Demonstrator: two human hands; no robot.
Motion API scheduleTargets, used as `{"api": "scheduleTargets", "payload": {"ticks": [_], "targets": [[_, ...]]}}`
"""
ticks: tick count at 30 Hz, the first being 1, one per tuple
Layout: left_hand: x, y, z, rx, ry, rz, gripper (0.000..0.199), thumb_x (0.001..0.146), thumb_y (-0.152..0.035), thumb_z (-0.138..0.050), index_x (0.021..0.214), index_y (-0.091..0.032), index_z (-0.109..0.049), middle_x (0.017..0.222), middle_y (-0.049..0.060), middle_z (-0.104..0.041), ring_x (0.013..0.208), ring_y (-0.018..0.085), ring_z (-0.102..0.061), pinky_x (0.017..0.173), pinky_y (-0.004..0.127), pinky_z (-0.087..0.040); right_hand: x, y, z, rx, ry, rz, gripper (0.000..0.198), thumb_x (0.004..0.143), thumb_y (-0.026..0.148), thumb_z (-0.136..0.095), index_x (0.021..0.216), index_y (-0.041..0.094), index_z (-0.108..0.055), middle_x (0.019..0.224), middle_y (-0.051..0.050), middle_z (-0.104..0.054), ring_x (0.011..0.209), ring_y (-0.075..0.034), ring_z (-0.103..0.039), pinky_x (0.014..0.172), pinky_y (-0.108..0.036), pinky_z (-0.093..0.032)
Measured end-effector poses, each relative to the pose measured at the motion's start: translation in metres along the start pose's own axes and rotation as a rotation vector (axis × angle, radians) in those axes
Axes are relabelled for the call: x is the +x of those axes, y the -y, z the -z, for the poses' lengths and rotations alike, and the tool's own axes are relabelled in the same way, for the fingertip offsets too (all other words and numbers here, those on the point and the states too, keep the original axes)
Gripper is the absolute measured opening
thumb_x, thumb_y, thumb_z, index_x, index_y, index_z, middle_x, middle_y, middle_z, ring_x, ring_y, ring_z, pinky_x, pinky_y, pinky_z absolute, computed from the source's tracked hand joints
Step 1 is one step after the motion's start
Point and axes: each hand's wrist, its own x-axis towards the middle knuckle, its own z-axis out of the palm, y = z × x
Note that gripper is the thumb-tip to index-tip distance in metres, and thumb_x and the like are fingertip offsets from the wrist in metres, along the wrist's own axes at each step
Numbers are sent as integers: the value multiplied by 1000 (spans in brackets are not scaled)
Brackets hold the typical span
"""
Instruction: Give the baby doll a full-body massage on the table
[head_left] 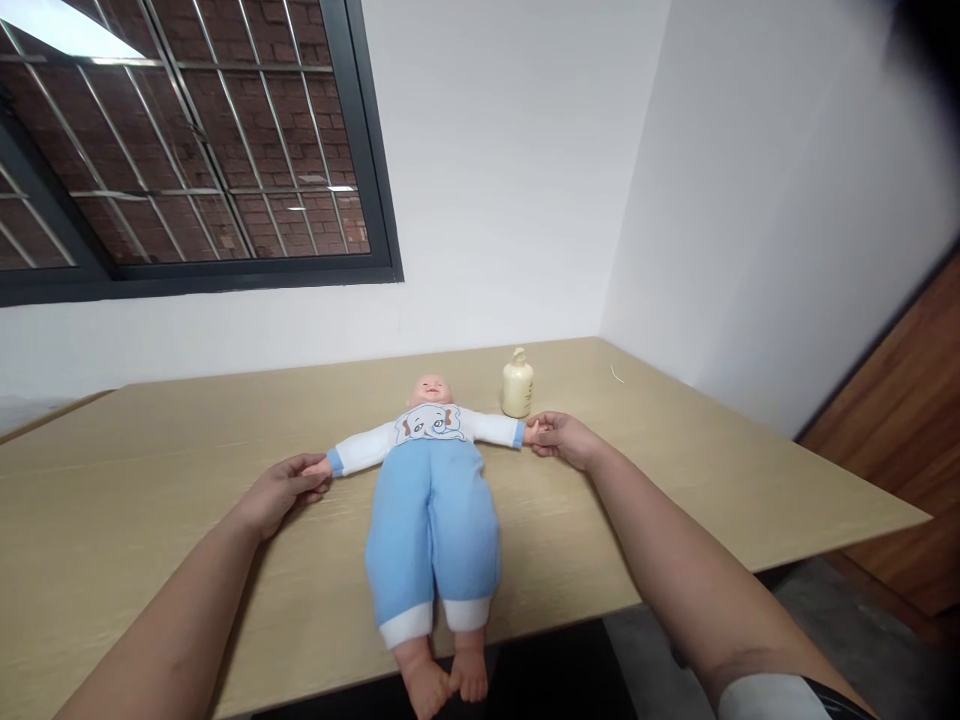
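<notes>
A baby doll (pixel 433 500) lies on its back on the wooden table, its head away from me and its bare feet past the front edge. It wears blue trousers with white cuffs and a white top with an elephant face. Both its arms are stretched out sideways. My left hand (pixel 281 490) pinches the doll's hand on the left, fingers closed round it. On the other side my right hand (pixel 566 438) grips the doll's other hand between thumb and fingers. Just behind that arm stands a cream pump bottle (pixel 517 385), upright.
The pale wooden table (pixel 300 590) reaches back to a white wall (pixel 510 180). A barred window (pixel 225 130) with a dark frame is at the upper left. A thin pale strand (pixel 616 375) lies at the back right. Brown wood panelling (pixel 892 440) stands at the right.
</notes>
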Motion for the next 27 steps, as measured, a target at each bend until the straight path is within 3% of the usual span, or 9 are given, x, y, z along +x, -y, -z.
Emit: {"api": "scheduleTargets", "payload": {"ticks": [5,13,16,21,27], "targets": [[-2,-2,-4,29,-27,-39,43,62,-37,-86,94,-13,-69,68,2,-61,61,11,-53,54,19,-44,3,-1,-6,-127,-52,42,39,59,31,-87,77,16,-56,61,0,-62,48,-8,-53,41,-17,-38],[-5,-8,-9,-7,26,-66,37,68,-46,-81,71,-13,-64,58,-1,-52,52,9,-46,48,19,-39,8,-5,-6,-229,-158,66,37,74,49,-74,75,18,-54,53,4,-55,42,-7,-49,37,-17,-34],[-2,-6,-7,-24,-13,-52,36,65,-44,-82,79,-13,-69,61,1,-56,54,11,-50,49,21,-43,8,-5,-5,-243,-173,50,33,81,48,-68,74,17,-55,52,3,-55,41,-7,-48,37,-17,-34],[4,0,1,-80,-71,35,50,62,-31,-84,107,-13,-71,76,5,-64,65,12,-57,58,20,-50,6,-1,-6,-225,-159,17,23,90,37,-57,82,16,-60,57,-1,-59,42,-7,-49,38,-17,-35],[2,0,1,-20,-64,21,47,65,-30,-83,107,-12,-70,77,5,-64,68,12,-58,61,19,-50,0,4,-6,-178,-132,-18,10,84,23,-60,92,17,-61,66,-3,-63,48,-10,-53,44,-20,-42]]}}
